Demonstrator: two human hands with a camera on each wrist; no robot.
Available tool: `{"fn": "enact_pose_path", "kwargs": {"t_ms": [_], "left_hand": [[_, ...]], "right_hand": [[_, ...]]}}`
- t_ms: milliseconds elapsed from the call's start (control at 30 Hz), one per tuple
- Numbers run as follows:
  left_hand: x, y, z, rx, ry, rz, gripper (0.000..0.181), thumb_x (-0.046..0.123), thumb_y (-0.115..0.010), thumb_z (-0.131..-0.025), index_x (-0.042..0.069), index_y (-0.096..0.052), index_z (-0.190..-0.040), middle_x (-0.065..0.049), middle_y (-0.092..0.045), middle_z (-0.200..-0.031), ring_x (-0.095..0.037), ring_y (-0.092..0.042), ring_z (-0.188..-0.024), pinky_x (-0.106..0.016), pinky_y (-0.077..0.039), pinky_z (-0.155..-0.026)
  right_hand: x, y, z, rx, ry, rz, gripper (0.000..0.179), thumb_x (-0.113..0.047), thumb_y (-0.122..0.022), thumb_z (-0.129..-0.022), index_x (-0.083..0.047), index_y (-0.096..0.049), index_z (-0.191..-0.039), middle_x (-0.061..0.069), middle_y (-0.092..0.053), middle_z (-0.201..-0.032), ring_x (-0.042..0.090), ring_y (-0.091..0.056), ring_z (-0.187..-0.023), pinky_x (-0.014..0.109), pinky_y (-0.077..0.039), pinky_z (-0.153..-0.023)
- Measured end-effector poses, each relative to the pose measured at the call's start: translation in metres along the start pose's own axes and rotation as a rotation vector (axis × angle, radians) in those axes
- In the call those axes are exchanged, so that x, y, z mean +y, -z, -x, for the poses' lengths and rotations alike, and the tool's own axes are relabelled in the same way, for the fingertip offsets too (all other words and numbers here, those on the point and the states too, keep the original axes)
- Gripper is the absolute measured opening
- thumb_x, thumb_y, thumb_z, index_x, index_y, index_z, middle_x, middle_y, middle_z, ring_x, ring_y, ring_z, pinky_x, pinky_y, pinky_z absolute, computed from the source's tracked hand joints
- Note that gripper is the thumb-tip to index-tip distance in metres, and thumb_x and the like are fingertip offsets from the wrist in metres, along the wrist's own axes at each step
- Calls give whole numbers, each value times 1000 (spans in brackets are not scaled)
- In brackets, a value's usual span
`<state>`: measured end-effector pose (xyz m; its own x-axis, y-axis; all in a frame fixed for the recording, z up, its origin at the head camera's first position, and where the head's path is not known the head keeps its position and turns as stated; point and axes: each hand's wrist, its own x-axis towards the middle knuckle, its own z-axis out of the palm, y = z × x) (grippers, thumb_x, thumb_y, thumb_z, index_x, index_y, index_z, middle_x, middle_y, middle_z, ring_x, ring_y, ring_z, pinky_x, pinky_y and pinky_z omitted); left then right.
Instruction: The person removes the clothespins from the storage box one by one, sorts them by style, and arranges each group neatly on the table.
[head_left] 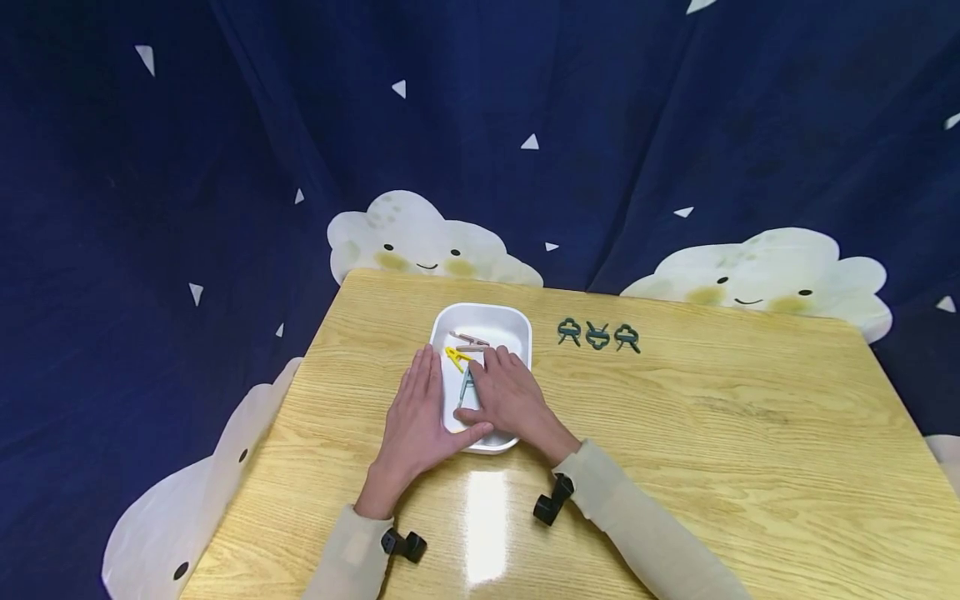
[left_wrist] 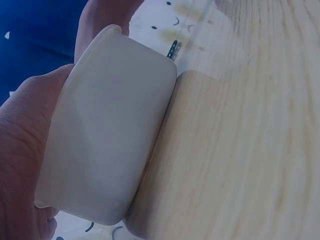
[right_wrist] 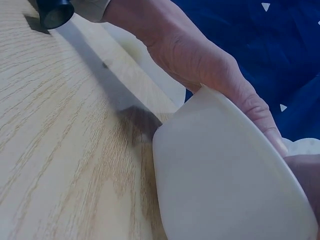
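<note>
A white tray (head_left: 517, 325) stands on the table with small spring clips in it: a pinkish-brown clip (head_left: 471, 340), a yellow clip (head_left: 456, 357) and a grey-blue clip (head_left: 465, 388). My left hand (head_left: 418, 417) rests along the tray's left rim, fingers straight, the thumb stretched across the near rim. My right hand (head_left: 510, 396) reaches over the right rim into the tray. Its thumb and index finger are spread on either side of the grey-blue clip, which the hand partly covers. Both wrist views show mostly the tray's outer wall (left_wrist: 110, 125).
Three dark green cloud-shaped clips (head_left: 597, 336) lie in a row on the wooden table (head_left: 750, 433), to the right of the tray. A dark blue curtain (head_left: 480, 150) with clouds and white triangles hangs behind the table's far edge.
</note>
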<state>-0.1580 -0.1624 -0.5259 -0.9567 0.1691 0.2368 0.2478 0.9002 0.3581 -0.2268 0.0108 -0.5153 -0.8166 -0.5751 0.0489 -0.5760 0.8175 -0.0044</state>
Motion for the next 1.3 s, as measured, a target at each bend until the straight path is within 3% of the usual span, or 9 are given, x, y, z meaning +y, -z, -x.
{"fn": "enact_pose_path", "kwargs": {"t_ms": [400,600,1100,1300], "left_hand": [[-1,-1,0,22,-11,1,136,91,-57,-78,-7,-17,-163,-21,-10,-174,-32,-11,-161,-45,-17,-130],[-2,-2,0,29,-16,11,136,91,-57,-78,-8,-17,-163,-21,-11,-173,-33,-12,-161,-46,-18,-130],[-3,-2,-1,23,-10,9,136,93,-54,-78,-7,-16,-164,-20,-8,-174,-33,-11,-161,-44,-16,-130],[-2,-2,-1,13,-6,10,137,92,-56,-78,-6,-13,-164,-20,-7,-174,-31,-8,-162,-44,-15,-130]], "right_hand": [[1,-1,-1,-1,28,-19,78,-77,-73,-77,-9,-69,-117,7,-56,-110,25,-45,-98,37,-45,-87],[1,-1,-1,9,26,-66,79,-76,-75,-75,-7,-71,-111,7,-59,-113,25,-47,-99,38,-45,-91],[4,6,-2,59,33,-132,87,-71,-79,-75,-3,-66,-128,10,-59,-118,26,-45,-102,38,-44,-93],[8,10,0,73,13,-146,89,-68,-81,-74,-3,-64,-132,7,-56,-112,25,-43,-101,38,-42,-92]]}}
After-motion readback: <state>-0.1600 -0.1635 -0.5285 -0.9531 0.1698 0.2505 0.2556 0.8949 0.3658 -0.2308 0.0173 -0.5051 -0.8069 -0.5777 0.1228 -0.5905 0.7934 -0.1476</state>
